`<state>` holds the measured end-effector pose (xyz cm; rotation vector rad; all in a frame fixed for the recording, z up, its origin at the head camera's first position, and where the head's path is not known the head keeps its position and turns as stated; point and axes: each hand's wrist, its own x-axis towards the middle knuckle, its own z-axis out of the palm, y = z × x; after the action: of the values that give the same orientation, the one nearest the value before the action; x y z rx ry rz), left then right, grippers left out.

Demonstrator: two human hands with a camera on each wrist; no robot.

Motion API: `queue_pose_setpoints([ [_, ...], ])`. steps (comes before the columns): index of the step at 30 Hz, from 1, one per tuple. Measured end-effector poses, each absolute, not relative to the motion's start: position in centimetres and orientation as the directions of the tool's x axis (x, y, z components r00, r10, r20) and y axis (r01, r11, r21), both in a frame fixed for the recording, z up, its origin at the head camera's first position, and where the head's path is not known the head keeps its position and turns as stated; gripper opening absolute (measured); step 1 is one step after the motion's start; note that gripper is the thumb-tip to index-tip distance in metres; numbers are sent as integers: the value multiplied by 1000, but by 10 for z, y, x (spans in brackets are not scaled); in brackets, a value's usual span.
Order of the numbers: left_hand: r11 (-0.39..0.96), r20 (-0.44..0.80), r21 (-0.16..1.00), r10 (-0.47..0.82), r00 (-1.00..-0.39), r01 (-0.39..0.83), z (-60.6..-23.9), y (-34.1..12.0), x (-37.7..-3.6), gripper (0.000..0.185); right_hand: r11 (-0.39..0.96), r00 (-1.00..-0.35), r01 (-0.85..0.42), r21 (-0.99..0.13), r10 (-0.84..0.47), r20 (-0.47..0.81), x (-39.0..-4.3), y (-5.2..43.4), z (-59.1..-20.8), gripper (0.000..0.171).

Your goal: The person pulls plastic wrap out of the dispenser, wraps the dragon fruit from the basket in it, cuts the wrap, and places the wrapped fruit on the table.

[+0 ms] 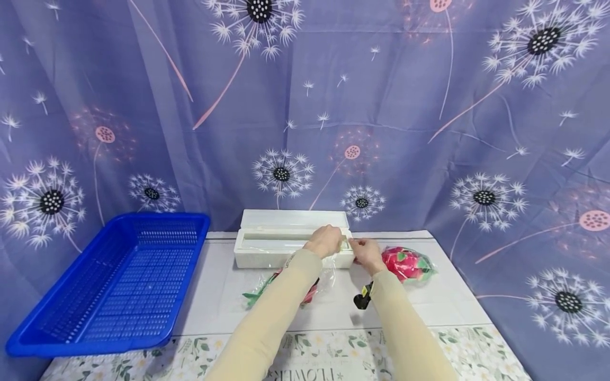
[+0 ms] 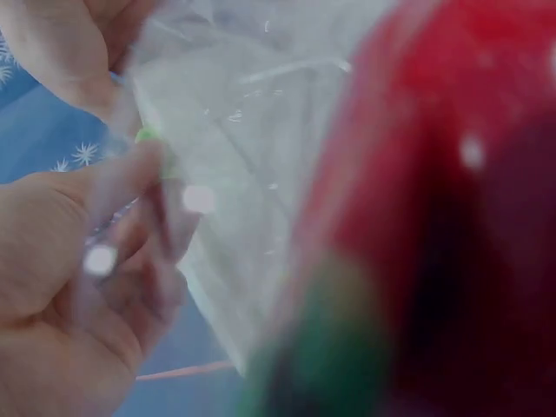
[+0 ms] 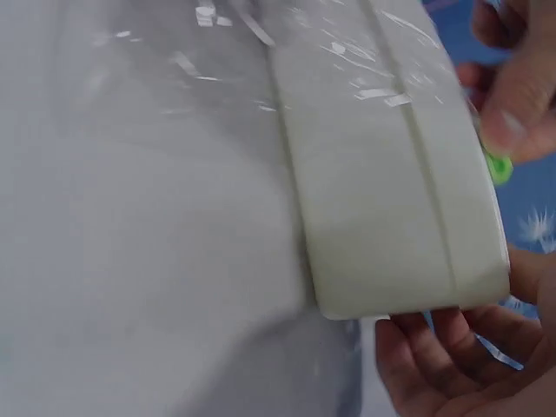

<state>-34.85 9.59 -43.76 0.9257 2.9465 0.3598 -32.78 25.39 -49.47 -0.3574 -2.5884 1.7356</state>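
Sleeved arms reach to the white dispenser — left hand and right hand pinch film; one dragon fruit looks wrapped — another isn't.

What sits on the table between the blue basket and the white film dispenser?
Nothing: in the head view, only bare white tablecloth lies between the blue basket and the white film dispenser.

White cling-film dispenser box: lid open, lying lengthwise at the worktop's rear. Clear film sheet: drawn forward from the box's right end, draping over a red-and-green fruit.
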Motion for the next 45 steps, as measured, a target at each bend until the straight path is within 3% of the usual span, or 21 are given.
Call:
queue_pose_setpoints([
  [3,779,39,265,580,-813,569,-439,94,-348,30,449,-987,120,-885,146,-60,-322,254,-495,42],
  [6,771,49,274,586,-809,575,-439,93,-348,32,399,-995,96,-912,50,-83,-318,257,-494,51],
  [10,786,51,264,568,-821,560,-439,94,-349,28,374,-990,73,-925,-87,-113,-316,260,-494,76],
  [16,800,42,241,557,-829,550,-442,96,-350,19,460,-976,-47,-887,-208,-57,-316,253,-498,117],
  [26,772,67,259,585,-808,581,-444,100,-352,23,641,-991,-120,-758,-123,52,-327,252,-507,103],
  [35,768,69,259,590,-804,586,-441,98,-352,24,652,-982,-156,-742,-181,48,-328,253,-510,107],
  [45,769,71,232,597,-799,595,-443,99,-352,32,665,-989,-128,-736,-137,48,-325,250,-515,105],
])
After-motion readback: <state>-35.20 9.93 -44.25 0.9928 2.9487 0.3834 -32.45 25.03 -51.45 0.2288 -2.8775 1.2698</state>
